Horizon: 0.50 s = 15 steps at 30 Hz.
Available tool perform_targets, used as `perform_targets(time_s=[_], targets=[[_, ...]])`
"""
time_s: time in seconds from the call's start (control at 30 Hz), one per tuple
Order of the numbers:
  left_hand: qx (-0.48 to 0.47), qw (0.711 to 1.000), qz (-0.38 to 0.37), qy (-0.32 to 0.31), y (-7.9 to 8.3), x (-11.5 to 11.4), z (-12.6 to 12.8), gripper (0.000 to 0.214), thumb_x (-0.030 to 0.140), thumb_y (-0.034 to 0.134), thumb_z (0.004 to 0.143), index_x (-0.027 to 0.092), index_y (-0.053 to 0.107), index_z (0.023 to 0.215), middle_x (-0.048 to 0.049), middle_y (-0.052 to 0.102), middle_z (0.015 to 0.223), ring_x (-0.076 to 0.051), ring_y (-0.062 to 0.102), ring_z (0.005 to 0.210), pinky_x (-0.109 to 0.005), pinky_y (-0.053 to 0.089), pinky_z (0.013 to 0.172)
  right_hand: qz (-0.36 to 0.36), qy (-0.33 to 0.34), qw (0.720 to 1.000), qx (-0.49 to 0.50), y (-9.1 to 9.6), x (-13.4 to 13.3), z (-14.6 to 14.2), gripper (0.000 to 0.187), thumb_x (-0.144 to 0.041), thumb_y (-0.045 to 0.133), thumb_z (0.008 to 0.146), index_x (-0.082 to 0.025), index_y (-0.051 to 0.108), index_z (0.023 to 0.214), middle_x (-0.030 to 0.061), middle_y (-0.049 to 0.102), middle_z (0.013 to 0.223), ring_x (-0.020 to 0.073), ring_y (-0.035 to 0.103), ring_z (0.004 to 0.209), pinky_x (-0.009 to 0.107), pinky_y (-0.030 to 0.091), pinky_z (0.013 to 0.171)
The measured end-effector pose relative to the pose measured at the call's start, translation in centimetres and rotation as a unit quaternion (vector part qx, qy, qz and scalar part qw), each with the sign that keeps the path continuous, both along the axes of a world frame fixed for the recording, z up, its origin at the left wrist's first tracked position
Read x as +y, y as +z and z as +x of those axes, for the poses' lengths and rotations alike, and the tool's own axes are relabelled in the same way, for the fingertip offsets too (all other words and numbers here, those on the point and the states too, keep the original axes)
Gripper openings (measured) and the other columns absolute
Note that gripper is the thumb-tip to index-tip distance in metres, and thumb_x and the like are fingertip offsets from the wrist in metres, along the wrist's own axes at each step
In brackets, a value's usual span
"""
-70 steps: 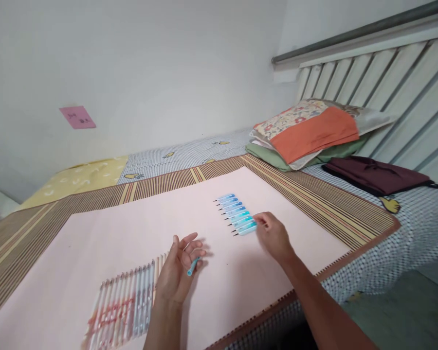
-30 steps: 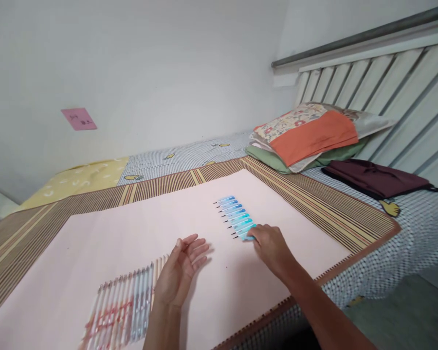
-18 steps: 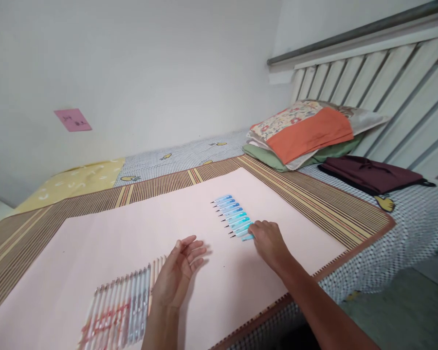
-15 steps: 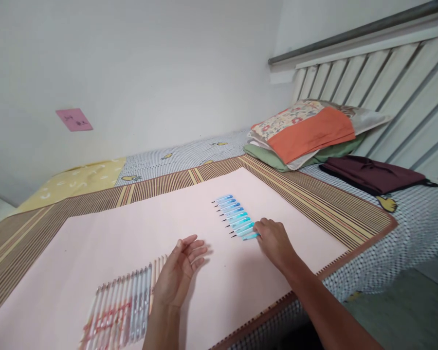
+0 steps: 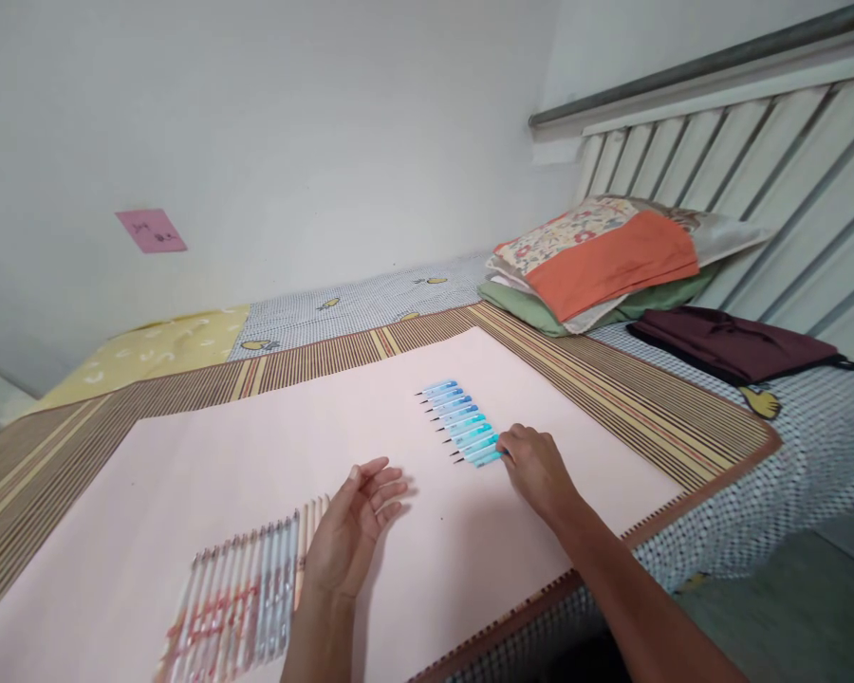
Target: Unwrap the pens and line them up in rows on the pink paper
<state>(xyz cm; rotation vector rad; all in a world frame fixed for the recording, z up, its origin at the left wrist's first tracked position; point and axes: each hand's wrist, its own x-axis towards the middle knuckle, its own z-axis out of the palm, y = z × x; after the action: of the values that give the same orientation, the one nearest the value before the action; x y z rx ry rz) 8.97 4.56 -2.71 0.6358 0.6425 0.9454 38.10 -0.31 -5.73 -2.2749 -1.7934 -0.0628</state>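
My right hand pinches the end of a short teal pencil at the near end of a row. The row of blue and teal pencils lies side by side, dark points facing left. My left hand is half raised over the pale pink sheet, palm turned to the right, fingers apart and holding nothing. Beside and partly behind its wrist lies a second row of long slim pens, some with red patterns, others greyish or beige.
The sheet lies on a striped mat over a checked bedspread. Folded pillows and a maroon cloth bag are at the right, by a white slatted headboard. A pink note is on the wall.
The teal pencil in my right hand has moved slightly, and now lies closer to and more in line with the row. My left hand keeps its pose. The view has shifted slightly.
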Motion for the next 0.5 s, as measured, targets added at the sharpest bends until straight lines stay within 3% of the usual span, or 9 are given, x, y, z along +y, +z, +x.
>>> perform_targets(time_s=[0.37, 0.5], targets=[[0.001, 1.000, -0.006, 0.006, 0.07, -0.09, 0.00, 0.031, 0.037, 0.068, 0.092, 0.012, 0.075, 0.109, -0.0136, 0.077, 0.104, -0.023, 0.074, 0.091, -0.035, 0.060, 0.080, 0.014, -0.003, 1.000, -0.002, 0.11, -0.27, -0.28, 0.011, -0.010, 0.059, 0.090, -0.018, 0.066, 0.092, 0.0060, 0.067, 0.095, 0.0201, 0.059, 0.089, 0.031, 0.029, 0.075], [0.000, 1.000, -0.025, 0.018, 0.17, -0.09, 0.24, 0.029, 0.035, 0.065, 0.094, 0.011, 0.075, 0.107, -0.0139, 0.077, 0.101, -0.022, 0.074, 0.088, -0.032, 0.061, 0.076, 0.093, 0.008, 0.994, 0.051, 0.09, -0.30, -0.76, 0.014, -0.012, 0.055, 0.093, -0.017, 0.066, 0.101, 0.0084, 0.068, 0.100, 0.0220, 0.061, 0.094, 0.032, 0.037, 0.080]])
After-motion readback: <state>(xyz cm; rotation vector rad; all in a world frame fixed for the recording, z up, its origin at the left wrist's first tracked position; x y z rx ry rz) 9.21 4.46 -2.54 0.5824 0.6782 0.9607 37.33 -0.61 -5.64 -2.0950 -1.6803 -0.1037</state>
